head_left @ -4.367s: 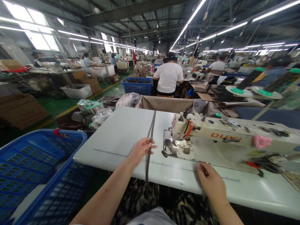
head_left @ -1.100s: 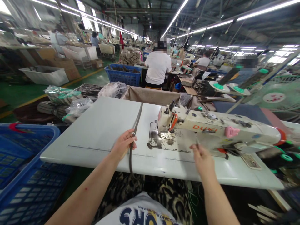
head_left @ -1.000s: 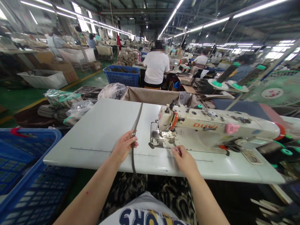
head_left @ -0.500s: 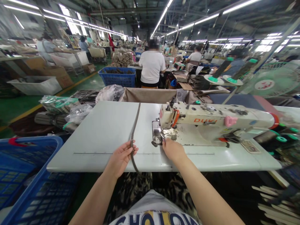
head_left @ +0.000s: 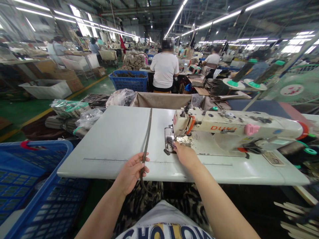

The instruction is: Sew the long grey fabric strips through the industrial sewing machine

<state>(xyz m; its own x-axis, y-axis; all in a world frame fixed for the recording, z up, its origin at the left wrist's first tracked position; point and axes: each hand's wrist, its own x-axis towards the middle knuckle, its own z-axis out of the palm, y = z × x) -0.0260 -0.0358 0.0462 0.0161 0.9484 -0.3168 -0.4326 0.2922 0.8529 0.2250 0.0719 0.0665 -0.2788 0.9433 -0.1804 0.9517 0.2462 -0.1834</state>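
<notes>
A long, narrow grey-brown strap (head_left: 147, 136) runs from the far edge of the white sewing table (head_left: 112, 136) to its front edge and hangs over it. My left hand (head_left: 133, 171) pinches this strap between thumb and fingers close to the front edge. My right hand (head_left: 186, 156) is by the needle area of the sewing machine (head_left: 234, 127), left of its arm. Its fingertips are closed around a small dark piece (head_left: 170, 141) over the metal plate; what that piece is, I cannot make out.
To the left stands a blue plastic basket (head_left: 50, 179). Plastic-wrapped bundles (head_left: 71, 108) lie past the table's left side. Thread cones (head_left: 240, 74) and a green fan (head_left: 294, 89) rise at the right. A co-worker (head_left: 164, 68) sits ahead, beyond a fabric-lined bin (head_left: 161, 99).
My left hand has slid toward the front edge with the strap, which sits straighter on the table. My right hand stays by the needle area, with more of the dark piece showing. The view has shifted slightly.
</notes>
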